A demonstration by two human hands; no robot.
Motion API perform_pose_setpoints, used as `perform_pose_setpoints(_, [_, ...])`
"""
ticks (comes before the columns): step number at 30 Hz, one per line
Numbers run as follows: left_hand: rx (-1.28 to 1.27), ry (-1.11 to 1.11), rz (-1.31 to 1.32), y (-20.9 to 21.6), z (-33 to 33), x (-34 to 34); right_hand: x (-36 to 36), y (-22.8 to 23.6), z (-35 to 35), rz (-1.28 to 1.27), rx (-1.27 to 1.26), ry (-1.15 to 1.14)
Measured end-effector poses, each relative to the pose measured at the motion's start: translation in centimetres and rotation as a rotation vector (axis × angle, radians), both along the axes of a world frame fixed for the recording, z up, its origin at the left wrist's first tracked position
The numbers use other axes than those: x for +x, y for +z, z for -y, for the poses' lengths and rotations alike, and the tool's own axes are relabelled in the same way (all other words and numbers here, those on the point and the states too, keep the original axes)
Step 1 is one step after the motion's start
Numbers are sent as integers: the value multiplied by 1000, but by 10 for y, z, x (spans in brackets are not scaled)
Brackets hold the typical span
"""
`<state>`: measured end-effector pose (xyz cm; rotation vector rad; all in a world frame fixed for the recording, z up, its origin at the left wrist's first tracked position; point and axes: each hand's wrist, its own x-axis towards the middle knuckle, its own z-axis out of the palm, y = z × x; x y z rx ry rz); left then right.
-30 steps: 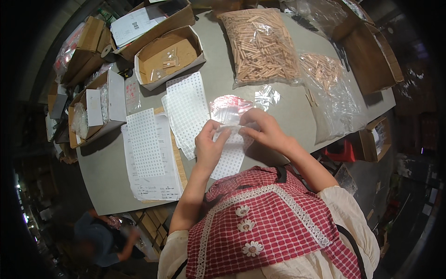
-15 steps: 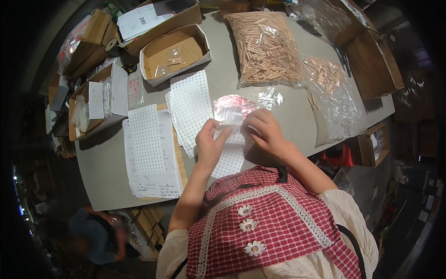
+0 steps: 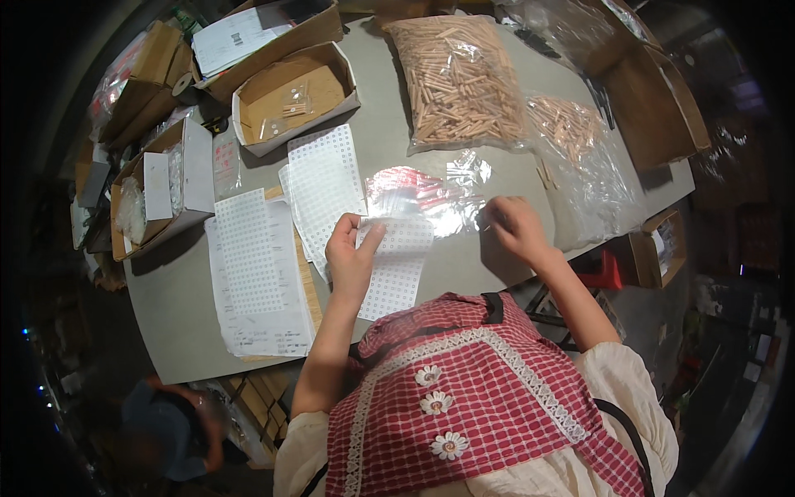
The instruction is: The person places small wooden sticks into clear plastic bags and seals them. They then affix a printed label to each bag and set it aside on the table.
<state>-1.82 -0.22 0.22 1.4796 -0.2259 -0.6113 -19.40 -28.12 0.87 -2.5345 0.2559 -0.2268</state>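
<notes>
My left hand [image 3: 351, 258] pinches the top edge of a white sheet printed with rows of small marks [image 3: 394, 277], thumb on top. The sheet's upper part curls over and its lower end reaches toward my apron. To the right, my right hand [image 3: 517, 230] is closed, fingers curled down at the right end of some clear plastic bags [image 3: 451, 217]. Whether it grips a bag's edge or something small is hidden. The bags lie flat beyond the sheet, shiny, with red print on the left one. Another marked sheet [image 3: 327, 178] lies left of them.
Farther off lies a big clear bag of wooden dowels [image 3: 464, 83], with a second, part-filled bag [image 3: 571, 137] beside it. An open carton [image 3: 248, 124] holds small packets. More marked sheets [image 3: 248, 257] rest on papers at left. A person [image 3: 170, 427] is at lower left.
My right hand has left the sheet and moved right to the end of the plastic bags. My left hand still holds the sheet, whose top now curls over. The whole view has shifted slightly.
</notes>
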Motion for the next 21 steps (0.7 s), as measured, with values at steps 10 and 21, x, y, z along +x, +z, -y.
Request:
perform_pose_setpoints(10, [-22,-76,-7,15,9,-7,24,-15,-4,75,-403,-31])
perform_pose_setpoints(21, [-49,-167,15,23,8,-16,48,42,-50,40,403,163])
